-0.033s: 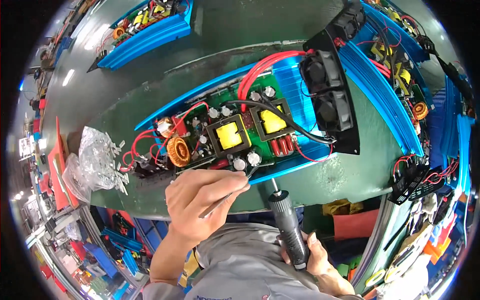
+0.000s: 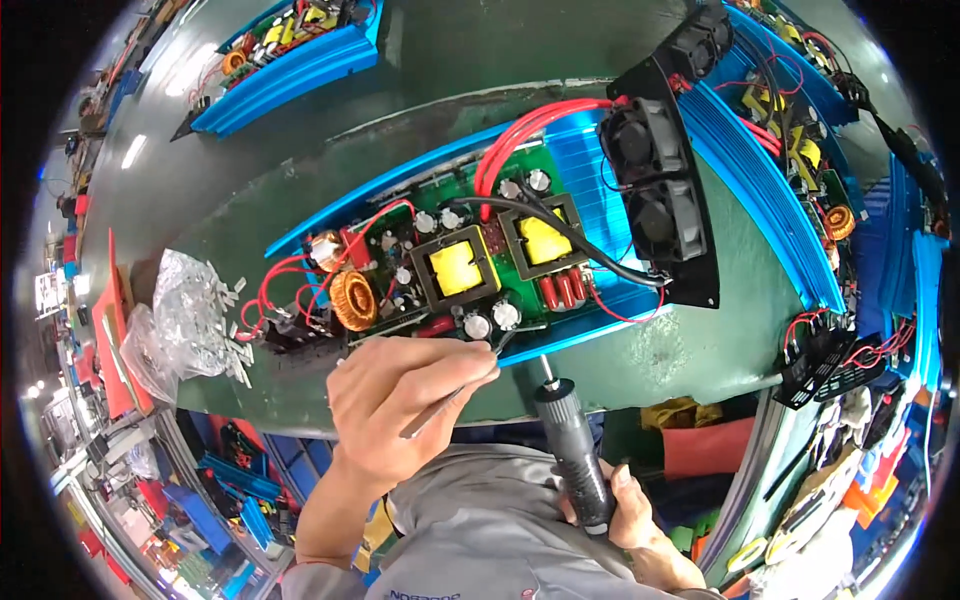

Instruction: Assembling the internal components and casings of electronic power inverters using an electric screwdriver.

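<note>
My left hand is closed in a pinch around slim metal tweezers. Their tips reach the near edge of a green circuit board, which lies in a blue metal housing. On the board are two yellow-and-black transformers, a copper toroid coil and several capacitors. Wrapped around a black electric screwdriver is my right hand, low in front of my body. The screwdriver's bit points up at the housing's near side, apparently just short of it. What the tweezer tips touch is too small to tell.
A black panel with fans stands at the housing's right end, joined by thick red and black wires. More blue housings stand at the right and another at the far left. A clear bag of small metal pieces lies left.
</note>
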{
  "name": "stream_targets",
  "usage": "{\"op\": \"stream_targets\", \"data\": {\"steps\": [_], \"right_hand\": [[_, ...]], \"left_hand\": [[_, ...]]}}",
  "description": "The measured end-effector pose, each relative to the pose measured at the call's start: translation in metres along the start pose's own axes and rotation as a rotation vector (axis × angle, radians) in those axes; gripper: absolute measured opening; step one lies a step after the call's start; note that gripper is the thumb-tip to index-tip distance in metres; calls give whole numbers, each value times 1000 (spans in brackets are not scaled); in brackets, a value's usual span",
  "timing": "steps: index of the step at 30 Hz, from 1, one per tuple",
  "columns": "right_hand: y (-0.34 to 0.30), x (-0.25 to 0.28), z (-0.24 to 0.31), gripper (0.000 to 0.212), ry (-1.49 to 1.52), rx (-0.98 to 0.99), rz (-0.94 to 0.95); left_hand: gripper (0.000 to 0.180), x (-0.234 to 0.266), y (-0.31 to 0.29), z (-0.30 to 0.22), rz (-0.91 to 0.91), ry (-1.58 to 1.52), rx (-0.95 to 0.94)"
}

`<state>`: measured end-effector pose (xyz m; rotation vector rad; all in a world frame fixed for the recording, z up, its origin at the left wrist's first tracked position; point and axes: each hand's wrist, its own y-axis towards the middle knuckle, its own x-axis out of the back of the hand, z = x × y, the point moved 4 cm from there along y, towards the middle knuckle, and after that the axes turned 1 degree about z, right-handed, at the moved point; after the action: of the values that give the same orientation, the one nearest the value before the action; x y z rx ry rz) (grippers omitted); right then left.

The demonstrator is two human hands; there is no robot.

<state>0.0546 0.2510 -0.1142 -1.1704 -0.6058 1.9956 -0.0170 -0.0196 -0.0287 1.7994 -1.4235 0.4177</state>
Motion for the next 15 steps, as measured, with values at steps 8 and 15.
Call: {"op": "stream_targets", "data": {"steps": [8,15], "right_hand": [[-3,-2,2,91,-96,53,-69],[0,-3,2,91,-98,53,-67]], "left_hand": [[35,-4,-1,-5,-31,94,-43],[38,-4,5,-6,-9,119,-73]]}}
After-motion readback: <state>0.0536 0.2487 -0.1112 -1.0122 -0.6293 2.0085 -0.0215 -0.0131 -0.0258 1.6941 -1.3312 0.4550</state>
